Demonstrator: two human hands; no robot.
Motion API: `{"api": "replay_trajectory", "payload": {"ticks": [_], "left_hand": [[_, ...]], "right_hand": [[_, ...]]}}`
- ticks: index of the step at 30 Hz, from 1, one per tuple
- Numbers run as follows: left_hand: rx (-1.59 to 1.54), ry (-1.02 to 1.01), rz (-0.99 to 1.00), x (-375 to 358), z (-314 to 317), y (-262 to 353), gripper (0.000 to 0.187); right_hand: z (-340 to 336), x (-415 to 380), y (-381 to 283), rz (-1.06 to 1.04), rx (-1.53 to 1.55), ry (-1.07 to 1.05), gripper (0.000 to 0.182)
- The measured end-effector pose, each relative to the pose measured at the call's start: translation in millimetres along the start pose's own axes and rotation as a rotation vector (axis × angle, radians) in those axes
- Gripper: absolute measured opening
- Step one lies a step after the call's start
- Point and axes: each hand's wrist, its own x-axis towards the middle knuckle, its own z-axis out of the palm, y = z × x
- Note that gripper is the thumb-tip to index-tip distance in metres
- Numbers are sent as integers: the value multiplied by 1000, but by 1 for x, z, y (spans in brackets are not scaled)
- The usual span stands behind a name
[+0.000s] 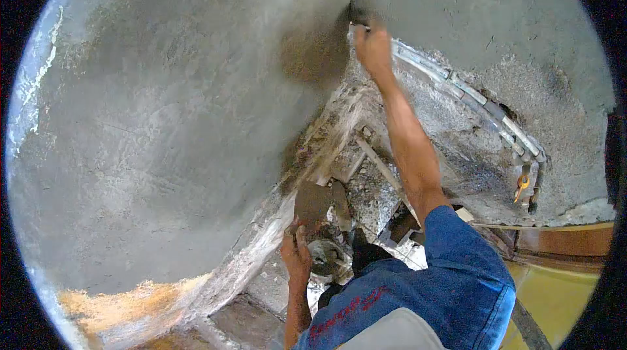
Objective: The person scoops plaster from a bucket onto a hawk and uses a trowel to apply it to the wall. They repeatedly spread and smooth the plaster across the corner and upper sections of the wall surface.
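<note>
Seen from a head-worn camera, a person in a blue denim shirt (444,285) with a rolled right sleeve works at a grey cement-plastered wall (163,128). Nearest the camera, low and just left of centre, the left hand (296,255) is closed around the handle of a flat, mortar-caked hand board (312,203), whose dark slab rises from the fist with its long axis running away from the person, tilted slightly right, toward the rough corner where the plaster ends. Just right of that hand lies a heap of grey rubble and broken masonry (366,196), with a pale wooden batten (379,167) slanting through it. A crumbling, whitish edge of old wall (274,226) runs diagonally from the near left up to the far centre, and an orange-stained patch (130,298) marks the plaster at the near left. Farther off, the bare right arm stretches up and away, and the right hand (373,49) grips a small dark plastering tool (358,14) pressed against the wall at the far centre; the tool points up and away from the person, its long axis roughly in line with the forearm, touching a darker wet patch of fresh mortar (317,53). To the right of that hand, a bundle of pale grey conduit pipes (470,98) curves down the raw surface toward the right, ending near an orange fitting (522,183).
</note>
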Motion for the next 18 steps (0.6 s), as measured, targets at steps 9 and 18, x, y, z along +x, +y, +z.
{"api": "replay_trajectory", "payload": {"ticks": [9,18], "left_hand": [[-18,25,60,4,3,-7,30],[-24,31,2,13,10,14,34]], "right_hand": [[-35,-11,-9,46,53,-96,26],[-18,-10,-22,-181,-24,97,25]]}}
